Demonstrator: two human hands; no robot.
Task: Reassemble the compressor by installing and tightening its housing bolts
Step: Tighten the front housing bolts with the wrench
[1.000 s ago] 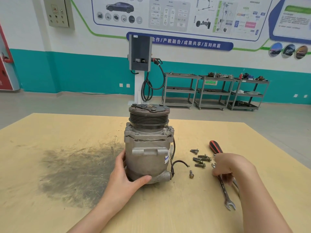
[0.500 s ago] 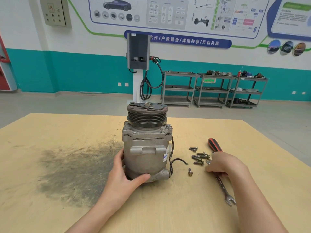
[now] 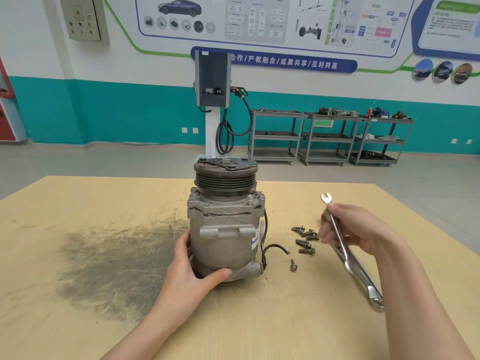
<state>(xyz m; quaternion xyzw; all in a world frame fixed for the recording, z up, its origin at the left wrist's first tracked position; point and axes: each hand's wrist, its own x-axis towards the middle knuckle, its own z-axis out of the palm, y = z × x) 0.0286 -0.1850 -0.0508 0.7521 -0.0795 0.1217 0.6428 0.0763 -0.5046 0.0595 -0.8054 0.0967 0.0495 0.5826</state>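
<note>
This is an automotive training workshop. A broad wall poster with car and chassis diagrams point(image 3: 259, 19) runs above a teal-painted lower wall band point(image 3: 130, 115). A grey electric-vehicle charging post with a black coiled cable point(image 3: 213, 81) stands on the grey concrete floor point(image 3: 104, 162). Beside it, three grey metal shelf trolleys point(image 3: 330, 136) carry loose engine parts. A scuffed pale wooden worktop point(image 3: 104, 255) holds a grimy compressor point(image 3: 223, 224), bolts point(image 3: 305, 240) and spanners point(image 3: 358, 271).

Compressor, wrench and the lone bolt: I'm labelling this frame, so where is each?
compressor point(image 3: 223, 240): head view, on the grey housing below the pulley.
wrench point(image 3: 337, 235): head view, on the shaft just below the fingers.
lone bolt point(image 3: 293, 265): head view, on its shank, near the black wire.
</note>
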